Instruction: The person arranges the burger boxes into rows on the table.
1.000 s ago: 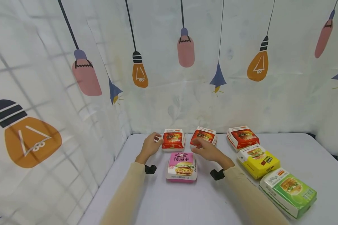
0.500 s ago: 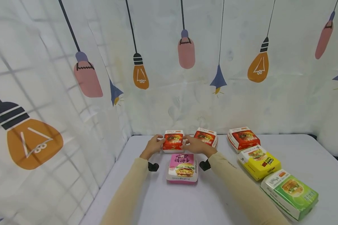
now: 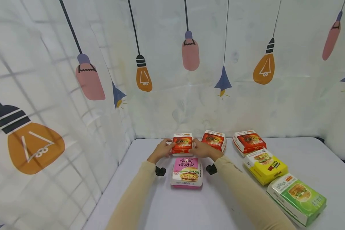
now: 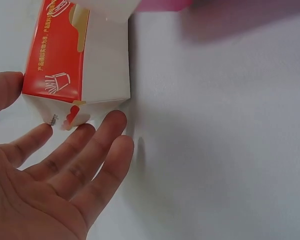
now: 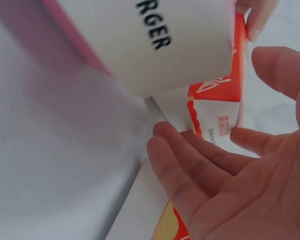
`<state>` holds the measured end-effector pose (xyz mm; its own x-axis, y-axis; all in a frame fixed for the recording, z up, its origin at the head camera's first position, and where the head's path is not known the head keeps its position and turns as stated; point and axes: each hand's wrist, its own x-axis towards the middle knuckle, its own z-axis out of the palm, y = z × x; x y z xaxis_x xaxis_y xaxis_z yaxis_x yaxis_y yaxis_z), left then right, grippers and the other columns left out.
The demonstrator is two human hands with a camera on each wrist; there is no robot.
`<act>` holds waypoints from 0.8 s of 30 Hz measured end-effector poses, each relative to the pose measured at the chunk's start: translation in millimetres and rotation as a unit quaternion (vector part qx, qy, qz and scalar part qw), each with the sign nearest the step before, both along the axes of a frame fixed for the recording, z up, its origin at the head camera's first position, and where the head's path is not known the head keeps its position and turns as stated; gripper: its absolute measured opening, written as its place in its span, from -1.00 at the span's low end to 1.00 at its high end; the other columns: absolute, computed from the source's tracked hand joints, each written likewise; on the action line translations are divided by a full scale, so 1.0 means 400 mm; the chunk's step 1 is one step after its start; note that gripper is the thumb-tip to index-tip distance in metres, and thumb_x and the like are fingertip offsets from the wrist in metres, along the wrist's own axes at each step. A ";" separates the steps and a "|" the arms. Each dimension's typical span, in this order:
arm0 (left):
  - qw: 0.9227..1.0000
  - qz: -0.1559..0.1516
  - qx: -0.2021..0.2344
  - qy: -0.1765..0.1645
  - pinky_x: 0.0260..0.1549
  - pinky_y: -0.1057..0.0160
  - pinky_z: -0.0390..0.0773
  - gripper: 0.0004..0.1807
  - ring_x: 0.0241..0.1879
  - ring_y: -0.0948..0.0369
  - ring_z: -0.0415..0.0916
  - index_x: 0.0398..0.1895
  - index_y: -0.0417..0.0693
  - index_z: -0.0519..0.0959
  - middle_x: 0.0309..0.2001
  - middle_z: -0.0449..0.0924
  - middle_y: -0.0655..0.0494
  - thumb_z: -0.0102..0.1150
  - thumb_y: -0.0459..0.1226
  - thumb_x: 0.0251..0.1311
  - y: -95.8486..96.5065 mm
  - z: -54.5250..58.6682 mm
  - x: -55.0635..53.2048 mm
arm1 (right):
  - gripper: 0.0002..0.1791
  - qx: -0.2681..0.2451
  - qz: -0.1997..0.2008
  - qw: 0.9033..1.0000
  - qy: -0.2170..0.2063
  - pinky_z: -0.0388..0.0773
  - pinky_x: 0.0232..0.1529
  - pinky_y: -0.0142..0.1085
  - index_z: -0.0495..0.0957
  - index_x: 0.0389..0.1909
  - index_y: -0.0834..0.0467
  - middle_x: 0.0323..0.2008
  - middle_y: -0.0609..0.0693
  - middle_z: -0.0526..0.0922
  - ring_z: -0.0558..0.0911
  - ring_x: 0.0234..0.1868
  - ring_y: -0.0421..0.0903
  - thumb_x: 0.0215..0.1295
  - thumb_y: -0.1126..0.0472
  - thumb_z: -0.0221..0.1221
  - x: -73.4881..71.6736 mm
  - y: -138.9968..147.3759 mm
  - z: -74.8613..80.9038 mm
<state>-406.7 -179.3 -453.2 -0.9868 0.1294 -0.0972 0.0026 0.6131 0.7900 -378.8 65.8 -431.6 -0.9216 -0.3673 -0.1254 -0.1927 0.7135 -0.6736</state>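
Observation:
My left hand [image 3: 162, 150] and right hand [image 3: 202, 149] stand on either side of a red-and-white burger box [image 3: 182, 144] at the back of the table. In the left wrist view, extended fingers touch the end wall of that burger box [image 4: 55, 65], with the thumb at its edge. In the right wrist view, the right fingertips [image 5: 162, 131] spread along the opposite end. A pink-and-white burger box [image 3: 187, 172] lies just in front, between my forearms. A second red burger box [image 3: 214, 141] sits right behind the right hand, which partly hides it.
Toward the right stand a third red burger box [image 3: 249, 142], a yellow one [image 3: 265, 166] and a green one [image 3: 299, 196] in a slanting line on the white table [image 3: 189, 210]. A lamp-patterned cloth wall [image 3: 172, 105] borders the back.
My right hand has moved left to the first red box, and both hands have shifted that box a little right. The second red box has also slid slightly right.

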 end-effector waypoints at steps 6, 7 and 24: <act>1.000 -0.025 -0.009 0.011 -0.29 0.14 0.64 -0.37 -0.32 0.02 0.65 0.44 -0.05 0.34 0.04 0.60 -0.16 0.03 0.11 0.49 0.017 0.002 -0.004 | -0.30 -0.008 -0.014 1.000 -0.002 0.36 0.38 0.19 0.10 0.54 0.22 0.40 0.31 0.43 0.46 0.37 0.23 0.55 -0.01 0.04 -0.001 0.020 -0.009; 0.999 -0.027 -0.012 0.013 -0.30 0.14 0.64 -0.37 -0.33 0.02 0.64 0.44 -0.04 0.34 0.02 0.61 -0.15 0.03 0.10 0.49 0.020 0.003 -0.004 | -0.31 -0.008 -0.016 1.000 -0.002 0.36 0.38 0.19 0.10 0.54 0.23 0.41 0.32 0.41 0.45 0.38 0.23 0.56 -0.01 0.03 -0.001 0.022 -0.009; 0.996 -0.049 -0.069 0.013 -0.30 0.23 0.60 -0.28 -0.24 0.03 0.61 0.47 0.02 0.34 0.11 0.60 -0.18 0.12 0.18 0.40 0.034 0.024 0.001 | -0.31 -0.044 -0.050 0.998 -0.013 0.54 0.00 -0.11 0.06 0.51 0.31 0.09 0.23 0.65 0.61 -0.09 0.02 0.56 0.07 0.06 -0.009 0.031 -0.029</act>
